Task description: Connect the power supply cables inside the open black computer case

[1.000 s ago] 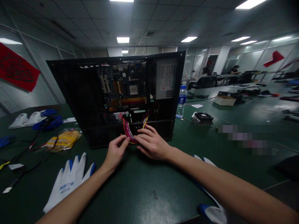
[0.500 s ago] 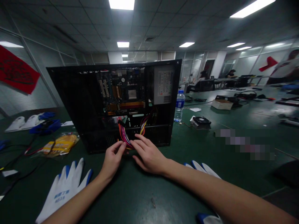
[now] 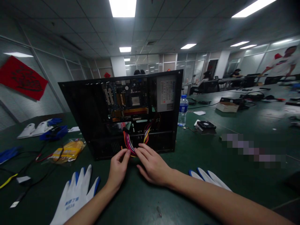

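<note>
A black computer case [image 3: 93, 125] stands upright on the green table, its open side facing me. Inside sit the motherboard [image 3: 135, 100] and, at the upper right, a power supply [image 3: 166, 93]. A bundle of coloured cables [image 3: 128, 140] loops out of the lower part of the case. My left hand [image 3: 119, 165] pinches this bundle between thumb and index finger. My right hand [image 3: 152, 164] lies against the same bundle from the right, its fingers closed round it; its fingertips partly hide the wires.
White-and-blue work gloves lie on both sides, one on the left [image 3: 75, 193] and one on the right [image 3: 211, 178]. Beyond them are a yellow packet [image 3: 67, 151], a water bottle [image 3: 183, 111], a cooling fan [image 3: 205, 126] and a cardboard box [image 3: 227, 105]. Other people are in the background.
My view has tilted up and shifted slightly left, so the case and hands appear lower and further right. Both hands stay on the cable bundle.
</note>
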A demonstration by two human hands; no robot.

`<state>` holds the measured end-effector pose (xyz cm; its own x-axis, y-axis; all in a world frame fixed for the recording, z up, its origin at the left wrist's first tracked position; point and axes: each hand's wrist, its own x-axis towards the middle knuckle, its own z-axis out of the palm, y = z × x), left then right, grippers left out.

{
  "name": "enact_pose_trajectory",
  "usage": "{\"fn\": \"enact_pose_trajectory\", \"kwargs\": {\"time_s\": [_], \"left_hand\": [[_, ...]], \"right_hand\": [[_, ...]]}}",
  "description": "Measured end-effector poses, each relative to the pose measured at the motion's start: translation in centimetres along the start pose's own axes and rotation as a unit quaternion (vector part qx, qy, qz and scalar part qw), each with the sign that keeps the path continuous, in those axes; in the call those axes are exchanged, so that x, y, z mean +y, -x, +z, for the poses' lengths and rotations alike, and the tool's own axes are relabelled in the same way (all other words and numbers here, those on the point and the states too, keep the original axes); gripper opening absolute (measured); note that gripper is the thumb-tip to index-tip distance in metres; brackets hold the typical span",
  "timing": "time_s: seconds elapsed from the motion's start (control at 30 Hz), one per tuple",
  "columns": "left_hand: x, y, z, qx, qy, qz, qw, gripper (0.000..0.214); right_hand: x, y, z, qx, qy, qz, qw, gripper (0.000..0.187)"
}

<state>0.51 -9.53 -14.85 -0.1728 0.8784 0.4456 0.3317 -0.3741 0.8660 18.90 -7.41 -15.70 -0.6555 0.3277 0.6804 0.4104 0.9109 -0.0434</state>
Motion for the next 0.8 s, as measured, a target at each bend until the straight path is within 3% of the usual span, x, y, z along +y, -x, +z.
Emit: {"fn": "enact_pose_trajectory", "kwargs": {"time_s": [0.17, 0.5, 0.57, 0.7, 0.8], "left_hand": [[0.0, 0.3, 0.0, 0.011, -0.029, 0.026, 0.999, 0.034], [-0.8, 0.5, -0.2, -0.006, -0.138, 0.147, 0.979, 0.023], [-0.6, 0.6, -0.3, -0.006, -0.159, 0.188, 0.969, 0.025], [-0.2, 1.1, -0.3, -0.028, -0.183, 0.33, 0.926, 0.04], [0.1, 1.5, -0.1, -0.031, -0.196, 0.368, 0.909, 0.045]], "right_hand": [[-0.7, -0.4, 0.0, -0.008, -0.011, 0.039, 0.999, 0.057], [-0.8, -0.9, -0.5, 0.008, -0.098, 0.1, 0.99, 0.05], [-0.8, -0.8, -0.4, 0.011, -0.119, 0.098, 0.988, 0.054], [-1.0, -0.4, -0.1, 0.029, -0.198, 0.062, 0.978, 0.061], [-0.9, -0.3, -0.1, 0.053, -0.237, 0.043, 0.969, 0.06]]}}
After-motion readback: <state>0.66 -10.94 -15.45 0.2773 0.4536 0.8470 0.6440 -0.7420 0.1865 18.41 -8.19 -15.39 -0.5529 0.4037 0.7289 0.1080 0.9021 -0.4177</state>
